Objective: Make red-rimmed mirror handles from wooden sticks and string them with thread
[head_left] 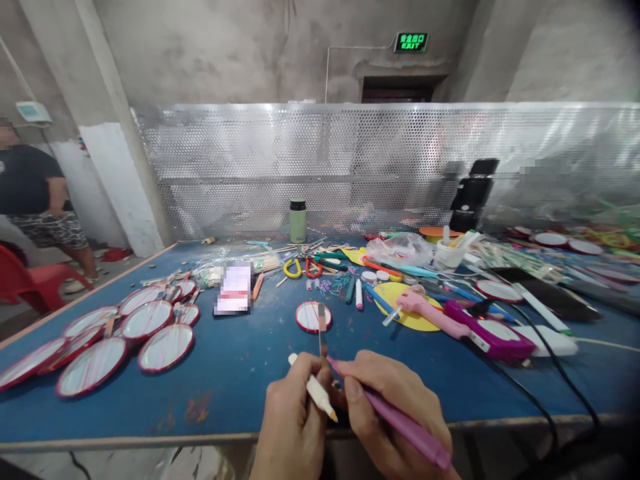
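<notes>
My left hand [293, 413] is closed around a white marker [320, 397] with an orange tip pointing down to the right. The same fingers pinch the end of a narrow flat stick [323, 333], which runs up over a small round white disc [305, 316] with a red rim. Whether the disc hangs just above the table or rests on it, I cannot tell. My right hand [400, 407] grips a purple marker [410, 427] like a pen, its pointed end touching or very near the stick. The exact contact is hidden by my fingers.
Several red-rimmed discs [157, 348] overlap at the left beside a phone [234, 289]. A green bottle [297, 221] stands behind pliers [293, 268]. At the right are a yellow disc [407, 317], a purple device [495, 333] and black cables [540, 333]. A person [37, 180] stands far left.
</notes>
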### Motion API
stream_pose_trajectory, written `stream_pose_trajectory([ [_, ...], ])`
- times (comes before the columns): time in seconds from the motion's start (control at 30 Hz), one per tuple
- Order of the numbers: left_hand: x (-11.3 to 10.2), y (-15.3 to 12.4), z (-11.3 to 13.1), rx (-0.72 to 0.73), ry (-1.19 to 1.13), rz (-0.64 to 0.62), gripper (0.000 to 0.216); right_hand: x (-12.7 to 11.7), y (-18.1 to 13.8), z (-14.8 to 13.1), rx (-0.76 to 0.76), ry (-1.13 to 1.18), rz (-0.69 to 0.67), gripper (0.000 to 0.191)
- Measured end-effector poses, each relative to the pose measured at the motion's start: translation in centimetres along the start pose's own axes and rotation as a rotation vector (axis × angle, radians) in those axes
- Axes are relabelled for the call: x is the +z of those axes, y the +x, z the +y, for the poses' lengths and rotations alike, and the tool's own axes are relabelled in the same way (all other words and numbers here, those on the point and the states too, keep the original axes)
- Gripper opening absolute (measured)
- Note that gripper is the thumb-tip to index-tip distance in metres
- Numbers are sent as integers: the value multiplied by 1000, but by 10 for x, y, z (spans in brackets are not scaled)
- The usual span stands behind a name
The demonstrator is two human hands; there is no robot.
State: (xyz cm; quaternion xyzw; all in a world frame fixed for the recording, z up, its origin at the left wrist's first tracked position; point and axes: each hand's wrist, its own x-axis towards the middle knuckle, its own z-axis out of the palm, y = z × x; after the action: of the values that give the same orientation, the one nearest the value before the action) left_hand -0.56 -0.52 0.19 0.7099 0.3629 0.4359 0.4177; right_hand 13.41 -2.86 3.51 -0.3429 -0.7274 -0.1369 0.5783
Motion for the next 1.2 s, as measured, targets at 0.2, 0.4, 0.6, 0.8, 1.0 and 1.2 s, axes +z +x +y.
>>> stream_pose_trajectory([
  [0.2,0,-1,-1,0,12,6,27,1,1,0,-5,20,-25,19],
  [0.4,0,1,2,-11,7,-1,26,1,1,-1,12,-47,29,17],
  [0.6,-1,2,1,-6,13,3,29,1,-1,1,26,-66,52,16],
  [0.8,4,1,-3,8,-68,34,31,-6,-11,7,13,-188,42,15],
  [1.0,4,1,1,-24,-94,24,33,-4,-20,9,49,-197,102,17],
  [1.2,3,1,5,-20,-90,30,31,-2,-22,11,46,-190,106,17],
])
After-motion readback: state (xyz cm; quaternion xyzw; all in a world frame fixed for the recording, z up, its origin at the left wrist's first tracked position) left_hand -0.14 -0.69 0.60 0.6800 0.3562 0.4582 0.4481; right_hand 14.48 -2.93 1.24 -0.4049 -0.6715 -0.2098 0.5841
